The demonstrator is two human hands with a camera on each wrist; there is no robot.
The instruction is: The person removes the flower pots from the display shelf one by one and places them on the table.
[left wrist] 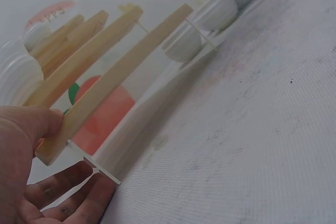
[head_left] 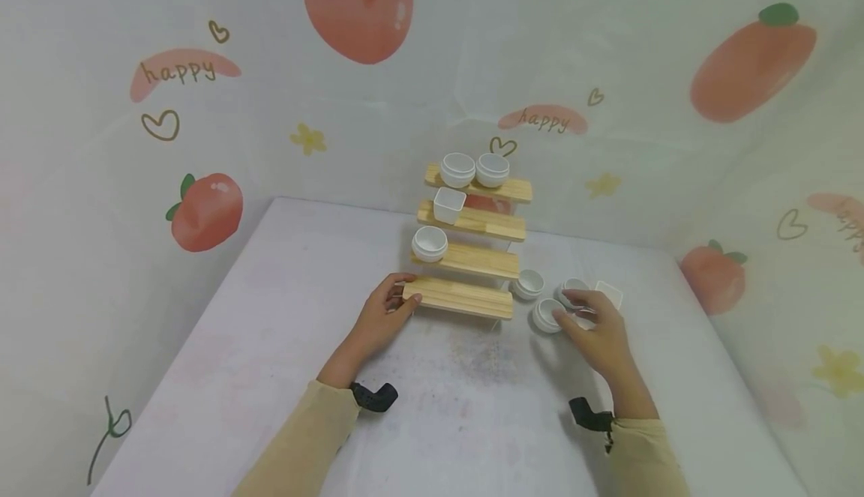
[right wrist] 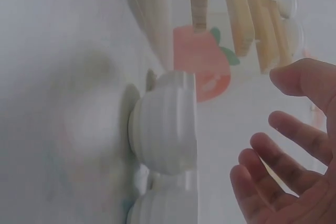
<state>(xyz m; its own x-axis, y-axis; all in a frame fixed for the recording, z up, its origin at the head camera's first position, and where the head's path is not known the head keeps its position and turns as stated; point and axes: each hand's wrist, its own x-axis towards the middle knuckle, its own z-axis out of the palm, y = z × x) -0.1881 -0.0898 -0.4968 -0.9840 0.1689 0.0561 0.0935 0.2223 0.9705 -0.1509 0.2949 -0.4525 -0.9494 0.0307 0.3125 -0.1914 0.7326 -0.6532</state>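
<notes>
A tiered display stand with wooden shelves point(head_left: 462, 298) and clear supports stands mid-table. My left hand point(head_left: 384, 313) grips the left end of its lowest shelf; in the left wrist view the thumb point(left wrist: 39, 121) rests on the wood and the fingers lie by the clear support point(left wrist: 102, 170). My right hand point(head_left: 597, 332) hovers with parted fingers over white bowls to the right of the stand, nearest a ribbed round bowl point(head_left: 547, 315). The right wrist view has that hand point(right wrist: 294, 156) apart from the ribbed bowl point(right wrist: 164, 129), holding nothing.
Beside the stand are another round bowl point(head_left: 529, 285), a partly covered bowl point(head_left: 574, 287) and a square white dish point(head_left: 610, 294). Two round bowls point(head_left: 457, 170) sit on the top shelf, a square cup point(head_left: 448, 205) on the second, a bowl point(head_left: 430, 244) on the third.
</notes>
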